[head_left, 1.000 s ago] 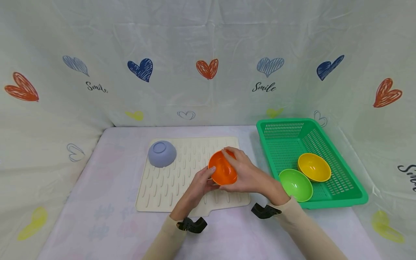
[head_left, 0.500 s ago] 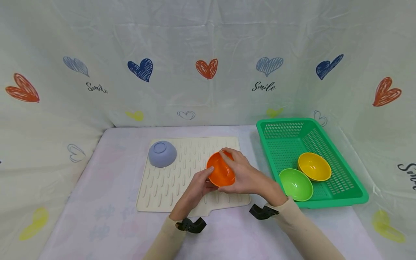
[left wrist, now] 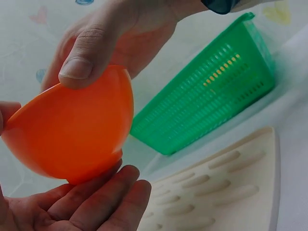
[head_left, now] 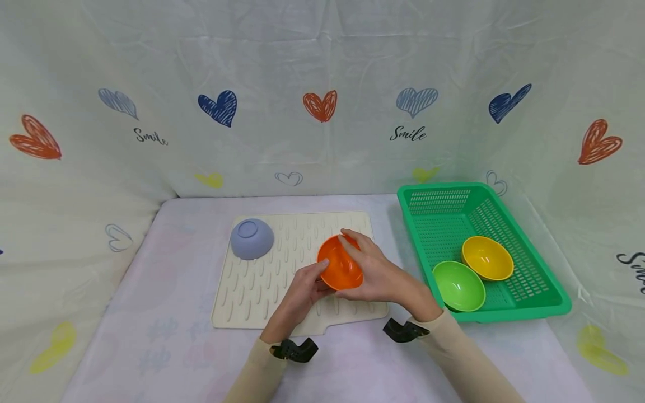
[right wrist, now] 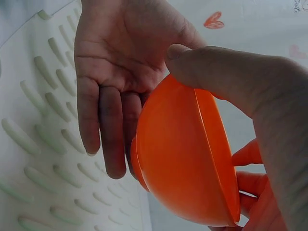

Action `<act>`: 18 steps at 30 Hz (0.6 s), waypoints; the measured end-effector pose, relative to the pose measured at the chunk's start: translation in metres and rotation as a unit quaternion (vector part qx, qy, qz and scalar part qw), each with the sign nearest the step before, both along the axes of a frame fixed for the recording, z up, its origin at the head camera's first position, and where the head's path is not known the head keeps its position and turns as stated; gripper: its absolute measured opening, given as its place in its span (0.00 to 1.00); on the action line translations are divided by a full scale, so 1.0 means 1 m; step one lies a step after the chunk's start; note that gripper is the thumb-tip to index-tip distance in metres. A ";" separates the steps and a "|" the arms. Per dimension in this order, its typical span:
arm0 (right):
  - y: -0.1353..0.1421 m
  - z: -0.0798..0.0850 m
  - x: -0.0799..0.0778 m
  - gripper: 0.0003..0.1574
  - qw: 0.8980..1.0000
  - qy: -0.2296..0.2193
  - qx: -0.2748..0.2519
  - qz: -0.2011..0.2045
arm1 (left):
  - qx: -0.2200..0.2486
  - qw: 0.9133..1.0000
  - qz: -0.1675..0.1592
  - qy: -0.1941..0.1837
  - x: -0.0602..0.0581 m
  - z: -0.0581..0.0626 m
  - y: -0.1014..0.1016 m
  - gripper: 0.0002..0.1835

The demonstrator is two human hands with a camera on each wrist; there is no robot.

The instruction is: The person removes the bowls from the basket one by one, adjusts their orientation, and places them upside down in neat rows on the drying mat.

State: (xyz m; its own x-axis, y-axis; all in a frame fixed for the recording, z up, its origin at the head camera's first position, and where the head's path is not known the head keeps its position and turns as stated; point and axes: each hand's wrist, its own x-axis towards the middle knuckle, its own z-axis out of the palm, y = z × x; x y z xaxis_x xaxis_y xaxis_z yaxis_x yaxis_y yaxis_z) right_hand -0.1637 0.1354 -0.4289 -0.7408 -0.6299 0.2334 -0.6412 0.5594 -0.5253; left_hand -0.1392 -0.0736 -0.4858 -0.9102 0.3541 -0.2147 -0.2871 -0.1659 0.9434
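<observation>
An orange bowl [head_left: 342,270] is held tilted above the right part of a cream ridged drying mat [head_left: 267,291]. My left hand [head_left: 303,288] has its thumb on the bowl's near-left rim, while its fingers reach under the base; in the left wrist view those fingers [left wrist: 110,202] lie beneath the foot ring. From the other side my right hand [head_left: 380,274] grips the bowl [right wrist: 178,149], its thumb and fingers spread across the rim. A lavender bowl [head_left: 252,239] stands upside down on the mat's far-left corner.
To the right sits a green plastic basket [head_left: 546,280]. Inside it a yellow bowl [head_left: 487,257] and a light green bowl [head_left: 458,285] rest close together, open side up. A pale cloth [head_left: 151,291] covers the table, and a heart-printed curtain [head_left: 272,67] encloses it.
Both hands and the orange bowl have drifted slightly left and nearer to me. The grip looks the same, and the other bowls have stayed in place.
</observation>
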 end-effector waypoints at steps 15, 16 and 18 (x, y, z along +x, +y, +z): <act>-0.009 -0.004 0.006 0.58 0.993 -0.076 -0.082 -0.029 | 0.037 0.999 0.005 -0.023 0.001 -0.002 -0.006 0.35; -0.009 -0.005 0.006 0.58 0.992 -0.085 -0.090 -0.033 | 0.038 0.999 0.005 -0.026 0.001 -0.002 -0.006 0.35; -0.009 -0.006 0.007 0.57 0.989 -0.098 -0.101 -0.040 | 0.038 0.999 0.006 -0.030 0.002 -0.002 -0.007 0.35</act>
